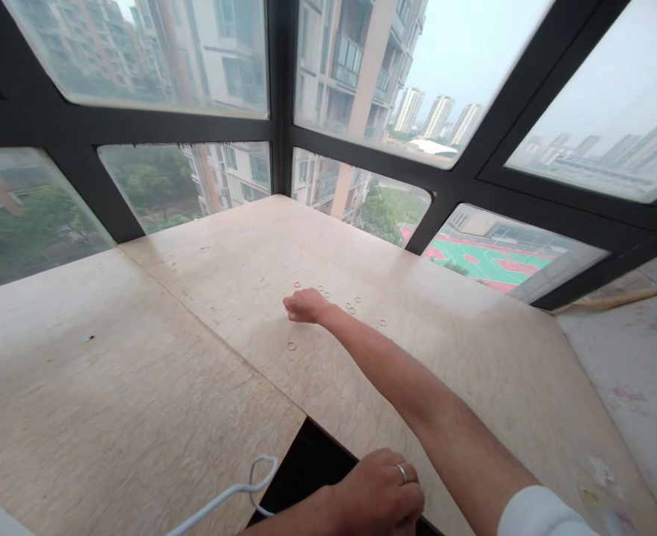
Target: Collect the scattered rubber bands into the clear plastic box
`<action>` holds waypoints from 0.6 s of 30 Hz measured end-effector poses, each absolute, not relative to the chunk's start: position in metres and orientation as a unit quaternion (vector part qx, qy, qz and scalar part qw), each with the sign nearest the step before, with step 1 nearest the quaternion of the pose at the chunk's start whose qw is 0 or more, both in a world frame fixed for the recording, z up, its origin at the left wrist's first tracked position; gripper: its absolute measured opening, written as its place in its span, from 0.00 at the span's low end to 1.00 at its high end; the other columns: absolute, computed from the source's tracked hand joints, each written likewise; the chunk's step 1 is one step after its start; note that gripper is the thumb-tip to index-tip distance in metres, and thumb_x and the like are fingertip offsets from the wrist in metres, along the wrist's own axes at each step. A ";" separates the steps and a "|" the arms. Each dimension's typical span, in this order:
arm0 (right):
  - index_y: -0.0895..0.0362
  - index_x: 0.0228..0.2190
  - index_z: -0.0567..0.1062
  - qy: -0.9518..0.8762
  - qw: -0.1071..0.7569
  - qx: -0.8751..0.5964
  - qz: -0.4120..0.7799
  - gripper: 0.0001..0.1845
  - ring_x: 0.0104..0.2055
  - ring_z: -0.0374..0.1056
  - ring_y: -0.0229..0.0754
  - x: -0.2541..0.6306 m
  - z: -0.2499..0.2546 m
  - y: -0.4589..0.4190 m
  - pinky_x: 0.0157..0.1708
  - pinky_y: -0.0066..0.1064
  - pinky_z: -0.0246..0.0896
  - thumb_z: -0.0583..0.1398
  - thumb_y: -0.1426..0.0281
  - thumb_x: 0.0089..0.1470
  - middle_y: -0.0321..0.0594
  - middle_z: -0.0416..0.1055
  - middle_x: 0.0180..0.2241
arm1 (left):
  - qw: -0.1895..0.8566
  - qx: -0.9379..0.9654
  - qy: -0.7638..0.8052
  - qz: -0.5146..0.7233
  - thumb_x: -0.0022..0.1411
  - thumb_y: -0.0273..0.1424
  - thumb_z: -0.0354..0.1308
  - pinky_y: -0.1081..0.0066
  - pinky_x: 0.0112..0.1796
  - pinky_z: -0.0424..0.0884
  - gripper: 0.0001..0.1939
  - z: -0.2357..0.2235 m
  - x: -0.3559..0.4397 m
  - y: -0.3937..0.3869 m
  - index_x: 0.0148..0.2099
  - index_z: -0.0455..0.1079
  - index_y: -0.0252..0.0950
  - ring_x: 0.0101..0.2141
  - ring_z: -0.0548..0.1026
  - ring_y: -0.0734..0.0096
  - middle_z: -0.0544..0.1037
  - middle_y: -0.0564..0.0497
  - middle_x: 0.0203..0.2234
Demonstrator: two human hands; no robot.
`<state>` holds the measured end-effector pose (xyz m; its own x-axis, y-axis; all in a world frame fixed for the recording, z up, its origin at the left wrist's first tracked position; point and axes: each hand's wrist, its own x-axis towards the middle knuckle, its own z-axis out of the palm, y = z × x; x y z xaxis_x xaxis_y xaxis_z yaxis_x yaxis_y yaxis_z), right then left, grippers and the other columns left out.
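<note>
My right hand [306, 305] reaches across the beige marble-look sill [222, 298], its fingers pinched together close to the surface; what they hold, if anything, is too small to make out. Around it lie several small thin rings. A reddish ring [297, 284] is just beyond the fingers, and a larger pale ring [291, 346] lies on the near side. Others, such as one thin ring [382, 322], are scattered to the right past my forearm. My left hand [381, 487], wearing a silver finger ring [402, 473], is curled at the near edge by a black panel; its fingertips are hidden.
A white cable [222, 495] loops beside the black panel [300, 465]. Dark window frames [282, 97] bound the sill at the back. A small dark bit [89, 339] lies on the left slab. Clear plastic scraps [601, 484] are at lower right.
</note>
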<state>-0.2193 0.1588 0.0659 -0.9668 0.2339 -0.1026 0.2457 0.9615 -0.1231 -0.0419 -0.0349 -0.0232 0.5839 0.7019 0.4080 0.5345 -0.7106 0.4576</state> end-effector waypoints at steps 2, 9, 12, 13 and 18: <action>0.58 0.35 0.74 0.982 0.010 0.152 -0.112 0.09 0.38 0.71 0.48 -0.201 0.070 0.160 0.35 0.34 0.59 0.57 0.70 0.51 0.47 0.76 0.35 | 0.131 0.873 0.368 0.292 0.53 0.29 0.56 0.68 0.30 0.60 0.08 -0.016 -0.045 -0.038 0.28 0.58 0.37 0.27 0.65 0.70 0.70 0.51 0.26; 0.55 0.31 0.66 0.915 -0.124 0.239 -0.301 0.08 0.28 0.62 0.37 -0.097 0.082 0.162 0.26 0.26 0.53 0.48 0.67 0.55 0.33 0.67 0.25 | 0.155 0.849 0.396 0.314 0.48 0.22 0.54 0.70 0.32 0.60 0.10 -0.002 -0.047 -0.044 0.29 0.56 0.37 0.30 0.65 0.70 0.71 0.51 0.28; 0.54 0.27 0.61 0.872 -0.179 0.273 -0.364 0.09 0.25 0.59 0.35 -0.037 0.079 0.159 0.25 0.25 0.53 0.45 0.68 0.56 0.32 0.62 0.22 | 0.165 0.831 0.414 0.334 0.48 0.20 0.53 0.70 0.32 0.59 0.10 0.003 -0.044 -0.046 0.29 0.57 0.37 0.30 0.65 0.70 0.70 0.51 0.28; 0.54 0.25 0.60 0.858 -0.196 0.284 -0.380 0.10 0.24 0.57 0.34 -0.017 0.077 0.157 0.24 0.25 0.52 0.45 0.68 0.56 0.31 0.60 0.21 | 0.168 0.825 0.420 0.338 0.48 0.20 0.53 0.70 0.32 0.59 0.09 0.005 -0.043 -0.046 0.29 0.57 0.37 0.30 0.65 0.70 0.70 0.51 0.28; 0.53 0.21 0.54 0.787 -0.293 0.350 -0.416 0.17 0.20 0.49 0.32 0.087 0.072 0.142 0.24 0.25 0.53 0.45 0.62 0.61 0.27 0.50 0.17 | 0.177 0.805 0.456 0.337 0.54 0.20 0.50 0.69 0.32 0.59 0.07 0.009 -0.035 -0.048 0.29 0.58 0.37 0.30 0.65 0.70 0.70 0.51 0.27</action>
<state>0.0870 0.1424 0.0724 -0.5834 0.7941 0.1706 0.3059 0.4094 -0.8596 -0.0353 -0.0477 0.0086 0.3577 0.8529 0.3803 0.6140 -0.5217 0.5923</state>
